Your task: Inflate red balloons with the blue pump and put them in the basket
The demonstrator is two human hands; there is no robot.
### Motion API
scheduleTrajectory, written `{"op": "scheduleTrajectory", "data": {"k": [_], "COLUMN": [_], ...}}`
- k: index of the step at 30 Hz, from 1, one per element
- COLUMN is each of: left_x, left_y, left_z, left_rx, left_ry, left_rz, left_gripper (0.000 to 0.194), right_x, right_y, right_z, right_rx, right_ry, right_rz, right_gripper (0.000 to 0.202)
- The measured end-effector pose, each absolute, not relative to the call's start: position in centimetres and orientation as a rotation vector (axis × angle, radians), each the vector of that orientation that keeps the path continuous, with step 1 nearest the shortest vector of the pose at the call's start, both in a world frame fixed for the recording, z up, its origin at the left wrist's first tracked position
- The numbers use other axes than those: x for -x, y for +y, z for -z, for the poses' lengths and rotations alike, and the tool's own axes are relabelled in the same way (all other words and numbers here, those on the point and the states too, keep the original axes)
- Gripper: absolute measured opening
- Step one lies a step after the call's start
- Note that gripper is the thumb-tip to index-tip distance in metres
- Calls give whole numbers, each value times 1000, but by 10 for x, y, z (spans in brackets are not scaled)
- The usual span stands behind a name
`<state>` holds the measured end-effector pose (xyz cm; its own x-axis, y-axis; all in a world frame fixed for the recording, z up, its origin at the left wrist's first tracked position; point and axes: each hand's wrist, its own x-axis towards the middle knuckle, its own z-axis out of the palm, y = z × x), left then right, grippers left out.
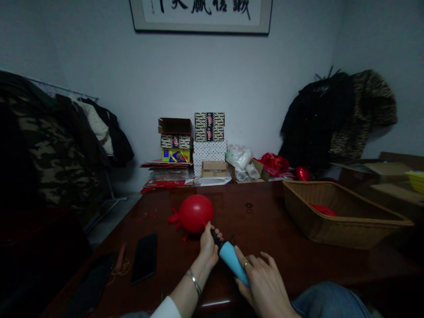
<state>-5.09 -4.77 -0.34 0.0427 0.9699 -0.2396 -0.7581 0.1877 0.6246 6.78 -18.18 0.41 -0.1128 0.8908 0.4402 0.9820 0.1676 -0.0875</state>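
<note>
A round, inflated red balloon (196,213) with small red knobs on its left side hangs just over the dark table. My left hand (209,243) is closed around the balloon's neck, where it meets the black nozzle (216,237) of a light blue hand pump (233,263). My right hand (263,280) holds the blue body of that pump, thumb side along it and the other fingers partly extended. The pump slants from the balloon down toward me. The exact join of neck and nozzle is hidden by my left fingers.
Right of my hands stands a wicker basket (347,236) with a red item (323,209) inside. A black phone (144,258) and a dark flat object (89,282) lie left. Dark rings (249,207) rest mid-table. Stacked boxes (209,152) and bags (240,157) line the back.
</note>
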Motion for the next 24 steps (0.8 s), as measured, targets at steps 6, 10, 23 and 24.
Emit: {"op": "scheduleTrajectory", "data": {"k": [6, 10, 23, 24], "left_x": [55, 59, 87, 88], "left_y": [-47, -41, -15, -15], "left_z": [-2, -3, -4, -5], "left_rx": [-392, -417, -401, -393], "left_ry": [711, 722, 673, 673], "left_rz": [-1373, -1386, -1449, -1452], "left_gripper": [26, 26, 22, 22], "right_x": [-60, -58, -97, -99], "right_y": [-179, -181, -211, -213], "right_z": [-7, -3, 11, 10], "right_rx": [1814, 1771, 1491, 1476], "right_ry": [-2064, -2037, -2097, -2107], "right_rz": [249, 269, 573, 598], "right_gripper": [61, 61, 74, 74]}}
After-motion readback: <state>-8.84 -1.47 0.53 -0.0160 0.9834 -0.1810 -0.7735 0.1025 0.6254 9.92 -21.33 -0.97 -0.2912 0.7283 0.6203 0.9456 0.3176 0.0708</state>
